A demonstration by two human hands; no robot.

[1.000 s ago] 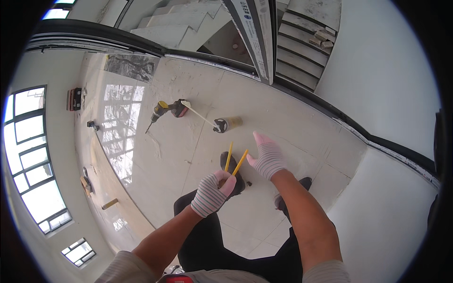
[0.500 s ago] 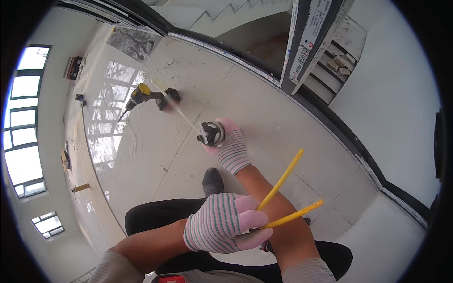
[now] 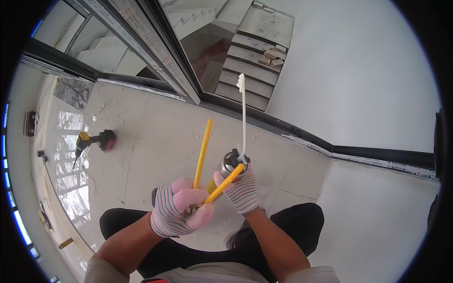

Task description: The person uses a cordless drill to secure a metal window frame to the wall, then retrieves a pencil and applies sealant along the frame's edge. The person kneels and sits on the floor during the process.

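My left hand point(image 3: 177, 207), in a pink, striped knit glove, is closed around the middle of a tool with two long yellow handles point(image 3: 203, 155). Its handles spread apart and point up and away; the head is hidden in the glove. My right hand point(image 3: 243, 191), gloved alike, grips a foam spray can point(image 3: 228, 170) with a black nozzle top. From that top rises a thin white straw point(image 3: 244, 125), with a lump of pale foam point(image 3: 241, 83) at its tip. One yellow handle overlaps the can in view.
A cordless drill point(image 3: 89, 140) lies on the tiled floor point(image 3: 155, 132) to the left. Dark door framing point(image 3: 226, 106) with protective film runs across ahead. Beyond it are steps point(image 3: 245, 75) bearing several blocks point(image 3: 272, 55). A white wall point(image 3: 368, 89) stands at right.
The view has swung right. My right hand has drawn the can in closer, and its straw now points up and away instead of toward the drill. My left hand still holds the yellow-handled tool.
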